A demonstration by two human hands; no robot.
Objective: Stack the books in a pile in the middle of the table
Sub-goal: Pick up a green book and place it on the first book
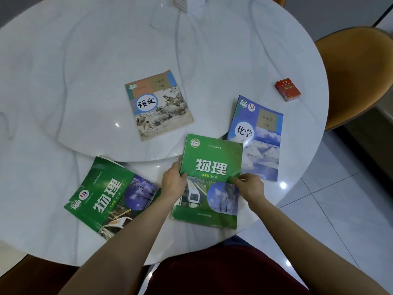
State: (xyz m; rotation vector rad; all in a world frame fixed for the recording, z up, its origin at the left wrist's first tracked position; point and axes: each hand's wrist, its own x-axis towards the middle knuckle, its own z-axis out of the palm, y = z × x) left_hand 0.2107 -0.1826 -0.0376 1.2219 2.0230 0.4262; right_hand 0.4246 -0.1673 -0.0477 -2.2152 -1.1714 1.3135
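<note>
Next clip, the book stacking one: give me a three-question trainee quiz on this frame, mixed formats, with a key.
1. True or false: a pile of books already stands on the table.
2. Which book do both hands grip? A. the tan book B. the blue book C. the middle green book
3. Fill in: the red box lies near the table's ____ edge.

Key
1. False: all four books lie flat and separate, including the left green book.
2. C: the left hand holds its left edge, the right hand its right edge.
3. Right.
</note>
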